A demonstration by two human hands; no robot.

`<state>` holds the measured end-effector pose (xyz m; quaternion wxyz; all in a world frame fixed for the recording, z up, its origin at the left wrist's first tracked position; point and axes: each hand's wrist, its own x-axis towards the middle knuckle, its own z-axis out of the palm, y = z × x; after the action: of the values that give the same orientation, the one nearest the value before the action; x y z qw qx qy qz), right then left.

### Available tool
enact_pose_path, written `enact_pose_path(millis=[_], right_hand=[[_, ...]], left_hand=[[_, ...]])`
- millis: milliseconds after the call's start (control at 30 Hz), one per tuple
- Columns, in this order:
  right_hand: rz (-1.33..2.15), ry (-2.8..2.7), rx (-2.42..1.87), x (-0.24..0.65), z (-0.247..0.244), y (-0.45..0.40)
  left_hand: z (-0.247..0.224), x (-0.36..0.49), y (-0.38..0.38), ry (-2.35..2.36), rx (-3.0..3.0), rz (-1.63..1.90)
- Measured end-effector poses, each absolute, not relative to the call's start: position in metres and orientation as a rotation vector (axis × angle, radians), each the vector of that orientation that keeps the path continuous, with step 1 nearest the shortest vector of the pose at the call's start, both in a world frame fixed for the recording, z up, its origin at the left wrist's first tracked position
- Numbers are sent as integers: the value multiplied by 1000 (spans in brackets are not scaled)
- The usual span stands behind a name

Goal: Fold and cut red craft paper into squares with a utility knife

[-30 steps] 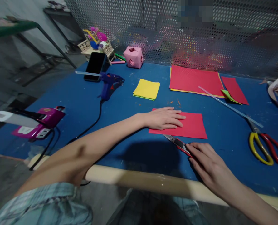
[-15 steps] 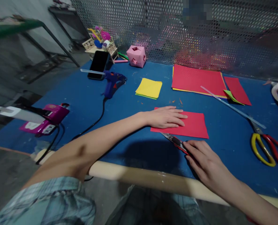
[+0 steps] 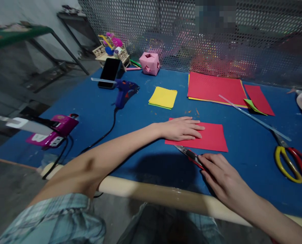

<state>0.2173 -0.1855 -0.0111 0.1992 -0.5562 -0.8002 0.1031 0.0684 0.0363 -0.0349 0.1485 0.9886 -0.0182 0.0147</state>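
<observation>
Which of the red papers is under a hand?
The near red sheet: the left hand lies flat on it. The large red sheet and the narrow red piece, both farther back, have no hand on them.

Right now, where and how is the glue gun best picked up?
I'd grip the glue gun by its handle, from the near side: the handle points toward the near edge, while the nozzle faces right. Keep fingers above the cord at its base.
</observation>
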Motion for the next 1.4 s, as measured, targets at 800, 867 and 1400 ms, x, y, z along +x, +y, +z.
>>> enact_pose_path(millis=[800, 867, 1400], right_hand=[[291, -2297, -1512, 209, -12, -176], [279, -2300, -1503, 208, -12, -176], [316, -2281, -1491, 202, -12, -171]], left_hand=[[-35, 69, 36, -36, 2853, 31], [-35, 69, 36, -25, 2857, 29], [-36, 69, 36, -31, 2857, 29]])
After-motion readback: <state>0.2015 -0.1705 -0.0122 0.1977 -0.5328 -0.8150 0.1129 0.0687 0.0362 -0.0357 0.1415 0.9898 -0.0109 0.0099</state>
